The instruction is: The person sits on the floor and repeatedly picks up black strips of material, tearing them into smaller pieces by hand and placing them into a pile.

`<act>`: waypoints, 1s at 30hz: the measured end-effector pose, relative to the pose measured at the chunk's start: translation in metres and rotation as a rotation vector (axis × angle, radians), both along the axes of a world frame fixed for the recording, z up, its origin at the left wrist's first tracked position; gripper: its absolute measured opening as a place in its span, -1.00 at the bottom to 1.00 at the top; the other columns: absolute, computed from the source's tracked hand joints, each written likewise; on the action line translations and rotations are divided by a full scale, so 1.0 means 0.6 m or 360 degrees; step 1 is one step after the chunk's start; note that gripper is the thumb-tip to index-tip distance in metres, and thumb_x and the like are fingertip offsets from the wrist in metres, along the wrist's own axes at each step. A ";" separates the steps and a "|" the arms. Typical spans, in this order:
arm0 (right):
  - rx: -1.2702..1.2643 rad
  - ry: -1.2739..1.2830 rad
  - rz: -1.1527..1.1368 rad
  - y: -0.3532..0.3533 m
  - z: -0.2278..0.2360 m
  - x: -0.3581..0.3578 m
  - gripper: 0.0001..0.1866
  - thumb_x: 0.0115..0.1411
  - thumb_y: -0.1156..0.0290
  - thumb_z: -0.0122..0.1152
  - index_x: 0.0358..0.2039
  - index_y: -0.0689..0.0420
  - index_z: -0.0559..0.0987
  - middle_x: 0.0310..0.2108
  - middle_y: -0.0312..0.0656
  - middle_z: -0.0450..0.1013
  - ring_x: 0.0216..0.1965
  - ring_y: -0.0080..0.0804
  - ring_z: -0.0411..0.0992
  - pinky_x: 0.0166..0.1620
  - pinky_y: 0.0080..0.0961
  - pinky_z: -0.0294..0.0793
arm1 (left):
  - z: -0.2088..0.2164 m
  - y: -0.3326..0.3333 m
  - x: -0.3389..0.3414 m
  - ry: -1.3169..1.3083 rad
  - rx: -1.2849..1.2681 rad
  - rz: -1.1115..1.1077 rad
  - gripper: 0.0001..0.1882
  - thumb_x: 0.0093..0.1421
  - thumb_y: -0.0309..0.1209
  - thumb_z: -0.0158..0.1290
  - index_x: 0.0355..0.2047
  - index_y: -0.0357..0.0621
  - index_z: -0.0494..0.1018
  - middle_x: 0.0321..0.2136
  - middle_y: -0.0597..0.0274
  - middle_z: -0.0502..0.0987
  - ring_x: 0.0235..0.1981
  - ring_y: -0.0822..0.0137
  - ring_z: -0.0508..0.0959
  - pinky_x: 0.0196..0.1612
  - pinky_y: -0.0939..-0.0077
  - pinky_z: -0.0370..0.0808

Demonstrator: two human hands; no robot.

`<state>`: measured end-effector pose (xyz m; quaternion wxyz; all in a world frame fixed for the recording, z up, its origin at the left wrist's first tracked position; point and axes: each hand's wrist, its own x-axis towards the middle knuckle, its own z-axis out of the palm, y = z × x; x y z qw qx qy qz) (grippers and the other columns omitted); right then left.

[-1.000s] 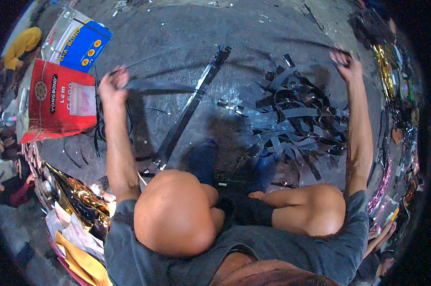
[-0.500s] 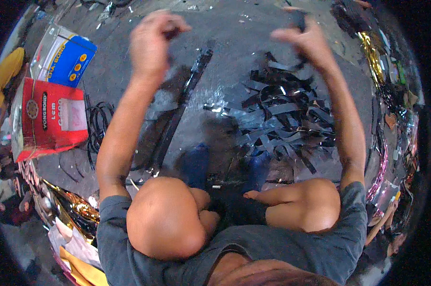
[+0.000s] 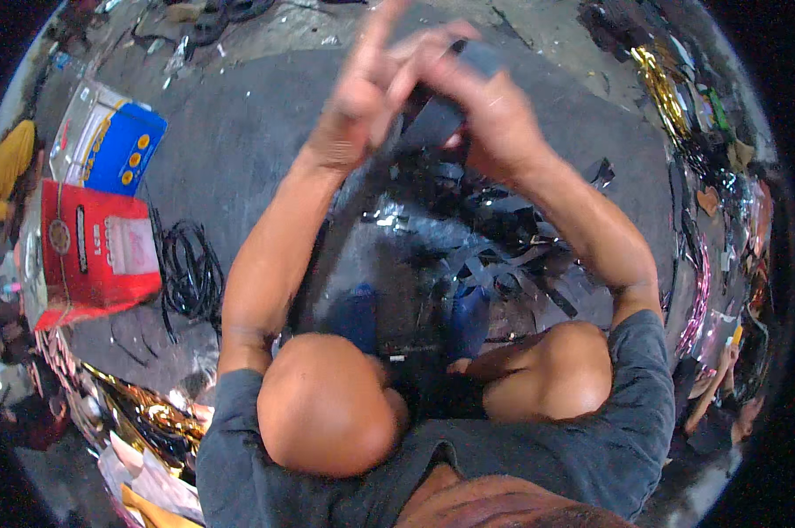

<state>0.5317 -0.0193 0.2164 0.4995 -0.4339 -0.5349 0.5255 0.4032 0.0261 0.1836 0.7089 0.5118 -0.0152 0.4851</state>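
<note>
My left hand (image 3: 358, 110) is raised at the top middle, blurred, its fingers spread apart beside my right hand. My right hand (image 3: 494, 114) is closed around a black strip (image 3: 434, 123), which loops below its fingers; more dark material crosses the back of the fingers. A long dark band runs from beneath the hands down toward my left knee; whether it joins the held strip I cannot tell. On the floor under my right forearm lies a tangled pile of glossy black strips (image 3: 490, 268), partly hidden by that arm.
At the left stand a red box (image 3: 107, 251) and a blue-and-white box (image 3: 129, 145). A coil of thin black cord (image 3: 190, 273) lies beside them. Gold foil scraps (image 3: 151, 409) are at the lower left, with gold tinsel (image 3: 661, 92) and pink tinsel (image 3: 701, 299) along the right.
Both hands have come together from wide apart, the left moving right and the right moving left. The black strip now shows between them. My view has shifted slightly.
</note>
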 end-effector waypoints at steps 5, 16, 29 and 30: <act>0.0209 0.0671 -0.0296 -0.012 0.060 0.122 -0.62 0.33 0.05 -0.02 -0.22 0.13 0.54 -0.32 -0.30 0.50 -0.30 -0.46 0.47 -0.20 -0.47 0.44 | -0.068 -0.075 -0.001 0.0918 -0.0127 -0.0444 -0.63 -0.11 -0.54 0.31 -0.24 -0.26 0.49 -0.40 0.30 0.57 -0.33 0.52 0.51 -0.23 0.55 0.46; -0.1167 -0.1631 -0.1386 -0.306 -0.165 0.552 -0.26 0.06 -0.27 0.18 -0.16 0.25 0.57 -0.24 -0.10 0.52 -0.27 -0.26 0.47 -0.19 -0.27 0.41 | -0.277 -0.080 -0.127 0.2246 0.0290 0.0419 -0.65 -0.08 -0.28 0.30 -0.30 -0.17 0.51 -0.46 0.18 0.52 -0.37 0.25 0.53 -0.24 0.33 0.47; -0.0170 -0.1423 -0.0565 -0.100 -0.149 0.214 -0.69 0.12 0.24 0.31 -0.19 0.16 0.62 -0.24 -0.13 0.56 -0.20 -0.35 0.52 -0.12 -0.47 0.47 | -0.362 -0.030 -0.161 0.2651 0.0271 0.1317 -0.58 -0.13 -0.17 0.33 -0.34 -0.13 0.48 -0.36 0.10 0.53 -0.29 0.02 0.55 -0.28 0.15 0.45; -0.0048 -0.1422 -0.0401 -0.093 -0.158 0.178 -0.69 0.11 0.24 0.31 -0.21 0.16 0.62 -0.25 -0.16 0.57 -0.24 -0.37 0.52 -0.14 -0.47 0.47 | -0.355 -0.034 -0.162 0.2647 0.0305 0.1355 -0.59 -0.13 -0.17 0.33 -0.35 -0.12 0.48 -0.36 0.10 0.53 -0.30 0.01 0.55 -0.29 0.15 0.45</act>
